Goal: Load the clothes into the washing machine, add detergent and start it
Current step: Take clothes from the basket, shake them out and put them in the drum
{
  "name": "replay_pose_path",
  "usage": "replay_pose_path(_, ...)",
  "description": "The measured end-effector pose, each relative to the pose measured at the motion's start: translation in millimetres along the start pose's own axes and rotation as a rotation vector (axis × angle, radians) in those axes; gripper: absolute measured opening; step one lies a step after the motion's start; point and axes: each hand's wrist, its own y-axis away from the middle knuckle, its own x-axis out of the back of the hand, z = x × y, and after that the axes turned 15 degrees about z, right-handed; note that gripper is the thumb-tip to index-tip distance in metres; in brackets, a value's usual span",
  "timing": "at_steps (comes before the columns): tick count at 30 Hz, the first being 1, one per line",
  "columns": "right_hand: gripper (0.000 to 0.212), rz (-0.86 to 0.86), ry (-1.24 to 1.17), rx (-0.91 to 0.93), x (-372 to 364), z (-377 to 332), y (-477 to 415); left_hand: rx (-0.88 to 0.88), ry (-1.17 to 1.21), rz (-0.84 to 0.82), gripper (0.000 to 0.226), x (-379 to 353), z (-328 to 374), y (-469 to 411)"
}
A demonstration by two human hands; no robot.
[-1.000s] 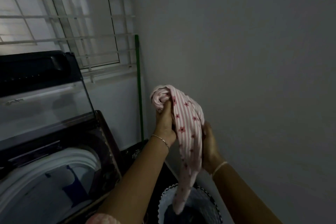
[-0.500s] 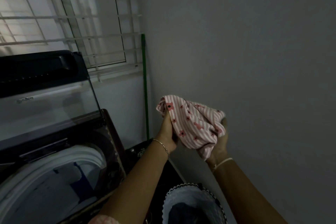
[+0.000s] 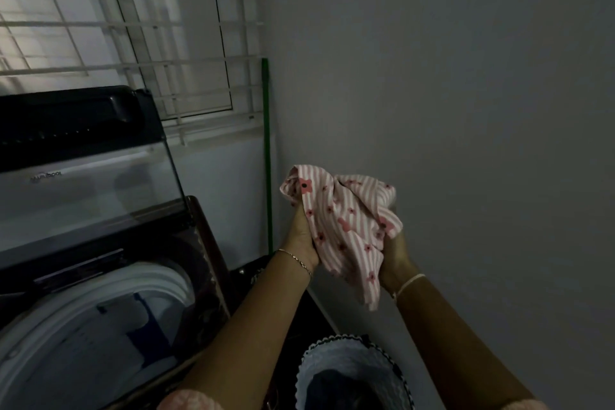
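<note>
Item 1, garment [image 3: 346,220]: pink-and-white striped cloth with red flowers, bunched between your 2 hands in front of the grey wall [image 3: 466,76]. Your left hand [image 3: 301,236] grips its left edge, fingers curled into the fabric. Your right hand [image 3: 394,256] grips the right side from beneath, fingers largely covered by cloth. 1 loose end hangs between your wrists.
Item 2, washing machine [image 3: 100,309]: below and left of your fingers, lid [image 3: 83,193] raised, drum open.
Item 3, laundry basket [image 3: 332,363]: below your fingers, dark clothes inside.
Item 4, green pole [image 3: 266,143]: upright, just left of your left fingers.
</note>
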Motion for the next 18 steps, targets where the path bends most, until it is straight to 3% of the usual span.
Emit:
replay_pose_path(4, 0.062, 0.074, -0.085, -0.099, 13, 9, -1, -0.002, -0.047, 0.016, 0.057, -17, 12, 22)
replay_pose_path(7, 0.057, 0.102, -0.148, -0.168, 15, 17, 8, -0.022, -0.038, 0.044, 0.055, -24, 13, 34)
replay_pose_path(10, 0.057, -0.025, -0.259, -0.167, 11, 15, 10, -0.031, -0.058, 0.001, 0.054, -25, 13, 21)
replay_pose_path(12, 0.07, -0.067, -0.302, -0.151, 8, 11, 7, -0.033, -0.051, -0.07, 0.049, -20, 14, 8)
replay_pose_path(16, 0.072, -0.437, -0.407, -0.048, -3, -1, 10, -0.067, -0.106, -0.066, 0.053, -5, 8, -13)
replay_pose_path(18, 0.094, -0.332, -0.399, -0.095, -1, -4, 1, -0.059, -0.098, -0.046, 0.053, 0, 7, -15)
